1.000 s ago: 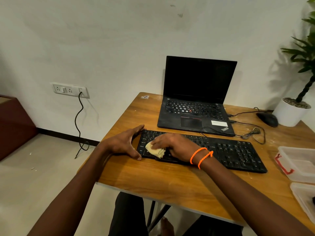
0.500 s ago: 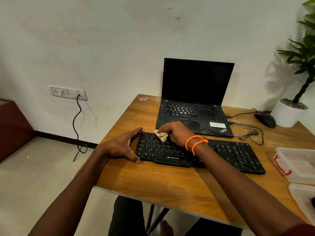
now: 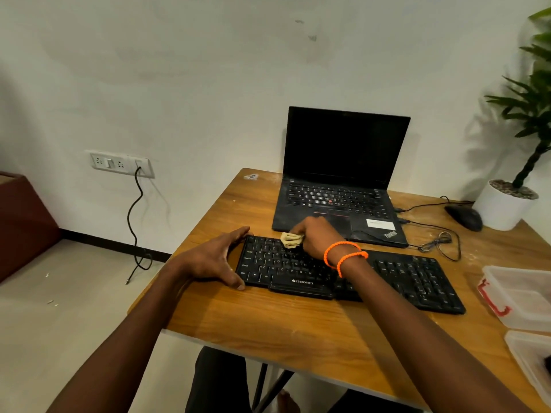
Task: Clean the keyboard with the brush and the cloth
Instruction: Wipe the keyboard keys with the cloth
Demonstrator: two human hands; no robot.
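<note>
At nine o'clock a white plastic socket plate (image 3: 122, 163) sat on the pale wall, a black kinked cable (image 3: 135, 222) hanging from it to the floor. Below it, at the far left edge, stood a reddish-brown block of furniture (image 3: 21, 225).

The left hand (image 3: 213, 259) lay flat-palmed against the left end of the long black plastic keyboard (image 3: 343, 272), forefinger stretched along its far corner, thumb hooked at its near corner, bracing rather than clutching it. The keyboard rested on the glossy wood-grain table (image 3: 298, 329), at the centre of view, stretching toward three o'clock. White lettering on its front lip read "ZEBRONICS".

The right hand (image 3: 316, 236), two orange braided cord bracelets (image 3: 346, 257) on its wrist, pinched a small crumpled beige cloth (image 3: 290, 240) and pressed it onto the keyboard's upper left key rows. The forearm crossed the keyboard's middle, hiding keys there.

At twelve o'clock, just behind the keyboard, stood an open matte-black laptop (image 3: 343, 174) with a dark screen, a red pointing nub, a white sticker and "ThinkPad" on its palm rest. At two o'clock lay a tangle of thin black wire (image 3: 438, 242), a black rounded mouse (image 3: 463, 217), and a white cylindrical pot with a green leafy plant (image 3: 507, 208). At four o'clock sat clear plastic boxes (image 3: 518, 296), one with red clips.
</note>
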